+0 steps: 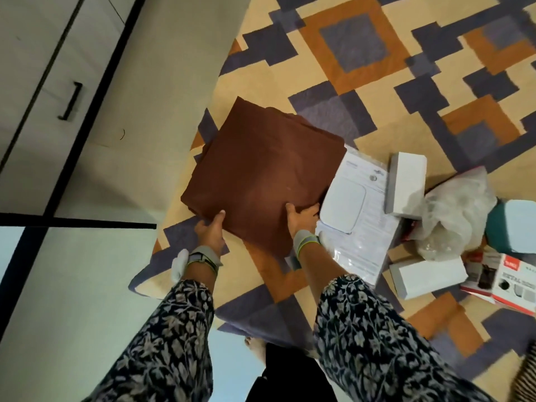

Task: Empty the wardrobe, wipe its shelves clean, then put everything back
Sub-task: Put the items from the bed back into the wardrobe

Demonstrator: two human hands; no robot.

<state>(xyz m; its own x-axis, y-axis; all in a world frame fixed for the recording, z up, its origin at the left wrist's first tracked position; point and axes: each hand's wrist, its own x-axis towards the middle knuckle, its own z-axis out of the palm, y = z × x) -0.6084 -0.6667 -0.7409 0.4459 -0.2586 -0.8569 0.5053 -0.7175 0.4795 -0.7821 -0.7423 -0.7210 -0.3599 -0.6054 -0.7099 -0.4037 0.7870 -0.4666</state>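
A patterned rug [362,39] covers part of the pale floor [72,285]. Clustered on the rug are a plastic-sleeved booklet [356,227], two white boxes [406,184] [426,277], a crumpled bag [452,216], a teal tub [513,227] and a red-and-white carton [513,285]. A brown cloth [261,175] overlaps the booklet; I can't tell whether it is resting or lifted.

Single head-worn cam, wide-angle, pitched steeply down onto the rug [362,53], close in. Sleeves [377,329] enter from the bottom edge; wardrobe front [34,82] runs along the frame's upper left.
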